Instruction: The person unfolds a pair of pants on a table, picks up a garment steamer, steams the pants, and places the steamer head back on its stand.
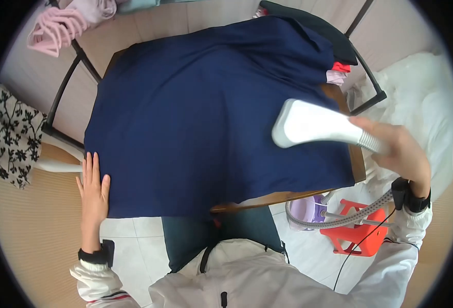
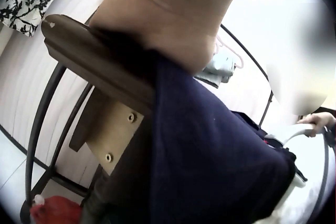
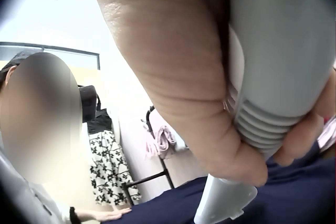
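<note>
Navy blue cloth (image 1: 185, 118) lies spread over a wooden table, draping past its front edge. My right hand (image 1: 403, 151) grips the ribbed handle of a white garment steamer head (image 1: 313, 123), which is over the right part of the cloth. In the right wrist view, thumb and fingers wrap round the grey side of the steamer handle (image 3: 281, 61). My left hand (image 1: 94, 187) rests flat at the cloth's left edge, fingers straight. From the left wrist, the hand (image 2: 163, 29) lies on the table corner beside the cloth (image 2: 210, 145).
A grey hose (image 1: 334, 224) runs from near my right wrist to a purple steamer base (image 1: 308, 209) by a red stool (image 1: 360, 236). Black rack bars (image 1: 62, 95) stand at both sides. Pink hangers (image 1: 57, 28) hang back left; a floral garment (image 1: 13, 133) is left.
</note>
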{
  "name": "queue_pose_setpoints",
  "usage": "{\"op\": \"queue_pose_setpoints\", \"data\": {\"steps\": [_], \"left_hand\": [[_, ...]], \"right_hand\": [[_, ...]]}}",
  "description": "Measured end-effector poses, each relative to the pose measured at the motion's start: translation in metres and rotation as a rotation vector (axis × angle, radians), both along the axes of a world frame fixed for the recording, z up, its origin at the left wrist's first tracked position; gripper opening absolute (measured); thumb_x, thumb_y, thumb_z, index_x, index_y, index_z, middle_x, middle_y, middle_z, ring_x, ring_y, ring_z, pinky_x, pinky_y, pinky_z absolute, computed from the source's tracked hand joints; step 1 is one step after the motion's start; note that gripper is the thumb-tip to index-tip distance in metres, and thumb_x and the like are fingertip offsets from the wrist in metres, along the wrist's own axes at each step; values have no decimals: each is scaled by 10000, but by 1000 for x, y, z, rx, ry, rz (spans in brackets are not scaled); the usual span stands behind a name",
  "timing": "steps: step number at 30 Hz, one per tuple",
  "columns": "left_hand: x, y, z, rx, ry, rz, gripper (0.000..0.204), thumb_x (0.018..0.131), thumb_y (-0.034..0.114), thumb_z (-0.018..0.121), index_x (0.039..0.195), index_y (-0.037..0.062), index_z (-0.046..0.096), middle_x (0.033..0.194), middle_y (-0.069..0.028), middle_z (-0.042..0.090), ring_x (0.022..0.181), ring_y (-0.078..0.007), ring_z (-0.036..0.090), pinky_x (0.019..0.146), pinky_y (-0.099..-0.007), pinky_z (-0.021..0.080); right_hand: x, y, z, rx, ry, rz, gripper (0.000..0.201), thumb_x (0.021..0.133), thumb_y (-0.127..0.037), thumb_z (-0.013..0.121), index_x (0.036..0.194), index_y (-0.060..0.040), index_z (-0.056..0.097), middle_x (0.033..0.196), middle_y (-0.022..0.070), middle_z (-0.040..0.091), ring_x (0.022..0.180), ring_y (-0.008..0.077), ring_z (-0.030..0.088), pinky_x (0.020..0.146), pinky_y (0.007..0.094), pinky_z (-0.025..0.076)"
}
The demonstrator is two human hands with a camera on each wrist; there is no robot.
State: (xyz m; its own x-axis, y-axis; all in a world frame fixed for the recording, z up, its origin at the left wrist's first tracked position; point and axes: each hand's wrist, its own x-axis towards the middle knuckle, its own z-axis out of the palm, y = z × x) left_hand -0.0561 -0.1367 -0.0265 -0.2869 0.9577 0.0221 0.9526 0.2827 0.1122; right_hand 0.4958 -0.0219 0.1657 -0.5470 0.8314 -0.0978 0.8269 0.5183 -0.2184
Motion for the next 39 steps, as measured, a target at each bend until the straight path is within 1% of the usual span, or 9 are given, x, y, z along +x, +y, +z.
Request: {"op": "queue_pose_setpoints", "data": {"steps": [1, 2, 4, 5, 8, 13, 20, 29, 39], "left_hand": [[-4, 2, 1, -2, 25, 3, 617, 1014, 497, 278, 1535, 176, 203, 1598, -85, 163, 1481, -283, 107, 1163, -565, 37], [-8, 4, 1, -4, 49, 5, 597, 1019, 483, 273, 1535, 190, 208, 1599, -66, 171, 1481, -265, 115, 1165, -561, 26], [-20, 6, -1, 27, 44, -24, 587, 1019, 483, 268, 1533, 202, 220, 1595, -62, 188, 1480, -266, 123, 1168, -552, 16], [-27, 8, -2, 32, 54, -53, 585, 1019, 480, 276, 1531, 203, 225, 1593, -60, 194, 1479, -261, 126, 1170, -548, 11], [-35, 11, -3, 36, 65, -92, 588, 1015, 482, 290, 1529, 200, 233, 1590, -54, 205, 1479, -244, 134, 1172, -544, 0], [-37, 12, -7, 83, 9, -87, 577, 1013, 461, 315, 1526, 206, 244, 1590, -51, 206, 1476, -245, 145, 1175, -542, 13], [-39, 11, -11, 136, -11, -72, 564, 1006, 449, 340, 1517, 219, 279, 1582, -50, 233, 1473, -228, 166, 1181, -523, 26], [-44, 11, -17, 139, 0, -69, 572, 1003, 481, 321, 1521, 245, 266, 1586, -29, 227, 1476, -225, 155, 1178, -531, 1], [-52, 12, -23, 118, 45, -78, 581, 1007, 494, 304, 1522, 229, 264, 1587, -40, 224, 1475, -219, 158, 1181, -518, 9]], "right_hand": [[-13, -6, 6, 12, -39, 38, 827, 583, 135, 636, 1339, -194, 570, 914, 156, 685, 712, 291, 647, 653, 342, 499], [-26, -11, 11, 17, -53, 42, 827, 583, 135, 636, 1339, -194, 570, 914, 156, 685, 712, 291, 647, 653, 342, 499], [-49, -21, 16, -41, -80, 80, 827, 584, 98, 677, 1340, -219, 569, 811, 135, 657, 673, 285, 629, 623, 360, 487], [-55, -26, 12, 51, -92, 147, 838, 590, 61, 705, 1354, -251, 555, 719, 111, 602, 606, 274, 594, 576, 366, 467], [-82, -32, 8, 54, -139, 218, 852, 592, 44, 710, 1366, -267, 541, 667, 88, 553, 555, 265, 555, 538, 375, 439], [-132, -23, -6, 12, -134, 433, 717, 699, -24, 660, 1357, -281, 541, 684, 90, 568, 563, 257, 564, 503, 371, 430], [-164, -15, -21, 3, -154, 560, 738, 702, 12, 622, 1373, -279, 517, 659, 107, 539, 566, 264, 549, 516, 369, 428], [-131, -26, -13, -72, -233, 396, 846, 652, 55, 652, 1386, -340, 506, 696, 83, 571, 579, 255, 565, 534, 349, 451], [-76, -45, -8, -118, -262, 183, 804, 671, -8, 724, 1347, -398, 530, 807, 64, 643, 633, 256, 621, 564, 358, 487]]}}
